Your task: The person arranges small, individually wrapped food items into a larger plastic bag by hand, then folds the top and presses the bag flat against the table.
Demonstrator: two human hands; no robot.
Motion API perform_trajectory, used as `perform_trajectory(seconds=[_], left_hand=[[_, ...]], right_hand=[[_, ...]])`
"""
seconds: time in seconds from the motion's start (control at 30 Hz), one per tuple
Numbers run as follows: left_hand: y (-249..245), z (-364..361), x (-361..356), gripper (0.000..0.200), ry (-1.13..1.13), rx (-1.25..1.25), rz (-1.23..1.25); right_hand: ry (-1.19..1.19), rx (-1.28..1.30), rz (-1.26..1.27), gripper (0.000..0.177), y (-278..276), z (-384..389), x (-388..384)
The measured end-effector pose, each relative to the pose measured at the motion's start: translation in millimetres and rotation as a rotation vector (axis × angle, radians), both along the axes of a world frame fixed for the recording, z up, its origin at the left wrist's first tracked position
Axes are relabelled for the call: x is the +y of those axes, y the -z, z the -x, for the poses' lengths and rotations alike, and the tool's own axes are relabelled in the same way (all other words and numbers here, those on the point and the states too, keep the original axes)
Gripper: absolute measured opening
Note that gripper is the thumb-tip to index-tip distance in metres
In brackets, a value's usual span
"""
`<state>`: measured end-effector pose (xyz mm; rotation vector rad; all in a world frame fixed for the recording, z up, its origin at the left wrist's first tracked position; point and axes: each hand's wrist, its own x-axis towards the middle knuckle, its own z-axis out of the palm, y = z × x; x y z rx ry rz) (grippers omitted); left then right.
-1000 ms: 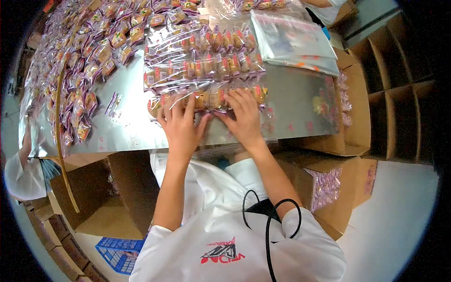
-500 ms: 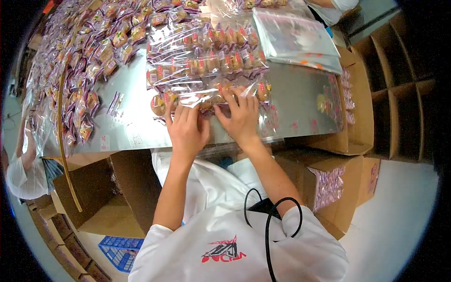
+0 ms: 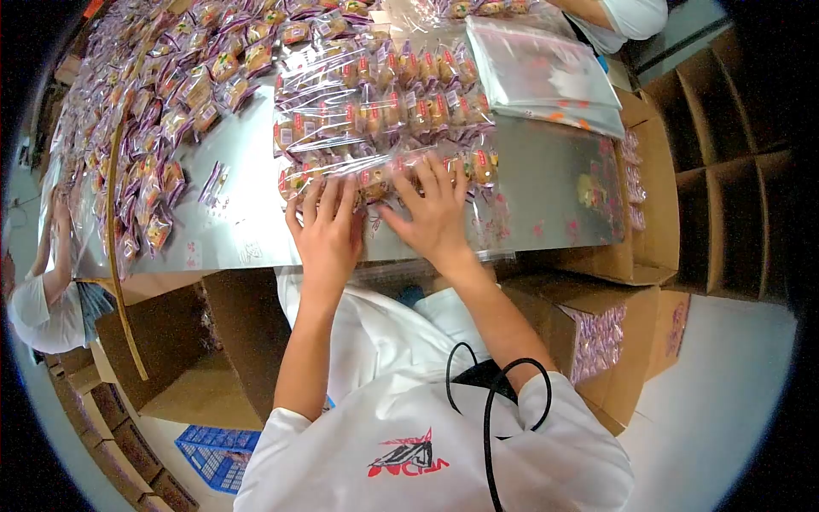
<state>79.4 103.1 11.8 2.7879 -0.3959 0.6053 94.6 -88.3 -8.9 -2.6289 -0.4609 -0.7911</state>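
Observation:
My left hand (image 3: 328,224) lies palm down with fingers stretched over the near row of individually wrapped cakes (image 3: 373,186). To its right, my right hand (image 3: 433,205) spreads its fingers on the same row. Clear plastic film covers the cakes, and fingertips of both hands press on it. Beyond sit two more rows, a middle row of wrapped cakes (image 3: 388,118) and a far row (image 3: 409,68), close against each other. Parts of the near row are hidden beneath my fingers.
Loose wrapped cakes (image 3: 192,94) heap up at left, beside a yellow strip (image 3: 114,196). Clear plastic bags (image 3: 546,72) lie stacked at right on the metal table (image 3: 554,183). Cardboard boxes (image 3: 653,205) stand around it. Other people (image 3: 51,299) are at far left and upper right.
The near row has slid away from me, up against the middle row, narrowing the gap. My hands have moved slightly with it, fingers still outstretched.

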Motion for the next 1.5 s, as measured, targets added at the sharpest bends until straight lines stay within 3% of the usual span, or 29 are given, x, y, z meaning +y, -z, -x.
perform_trajectory(seconds=[0.2,0.37,0.53,0.7,0.8,0.9,1.03,1.13,1.23,1.3,1.37,1.47,1.5], left_hand=[[12.3,-10.4,-15.2,0.055,-0.053,-0.068,0.083],[6.3,-9.0,-24.3,0.054,-0.071,-0.056,0.096],[25.0,-14.4,-27.0,0.036,-0.097,-0.145,0.145],[34.4,-16.1,-29.1,0.043,-0.121,-0.177,0.144],[29.9,-15.7,-31.0,0.042,-0.135,-0.191,0.105],[19.9,-12.3,-28.1,0.041,-0.118,-0.119,0.111],[3.1,-11.4,-33.4,0.039,-0.108,-0.131,0.096],[0.1,-11.3,-38.5,0.036,-0.074,-0.165,0.151],[6.5,-9.2,-41.6,0.039,-0.027,-0.164,0.114],[5.4,-10.2,-42.9,0.043,0.005,-0.183,0.043],[2.7,-9.5,-53.8,0.046,0.037,-0.178,0.085],[-3.3,-8.6,-64.1,0.050,0.095,-0.068,0.132],[-2.0,-9.3,-65.4,0.050,0.082,-0.069,0.128]], right_hand=[[0.069,0.036,-0.026,0.044,7.9,-6.6,6.8],[0.041,0.091,-0.009,0.054,-7.4,-3.5,2.2],[0.011,0.051,0.029,0.066,4.7,-2.0,-10.6],[0.068,0.046,0.017,0.067,3.3,-11.6,-11.7],[0.046,0.099,-0.065,0.054,-10.6,-9.5,-8.2],[-0.026,0.013,0.013,0.047,-29.8,16.0,-25.0],[0.331,-0.160,0.099,0.038,-30.6,41.7,-67.9],[0.325,-0.010,0.127,0.036,-42.4,30.4,-86.6],[0.301,0.210,-0.480,0.037,-5.7,16.7,-90.4],[0.327,0.175,-0.488,0.037,1.4,13.5,-87.6],[0.359,0.238,-0.488,0.042,-3.2,13.7,-85.0],[0.340,0.136,-0.076,0.056,-9.7,16.5,-85.0],[0.283,0.134,-0.083,0.059,-14.0,16.5,-84.7]])
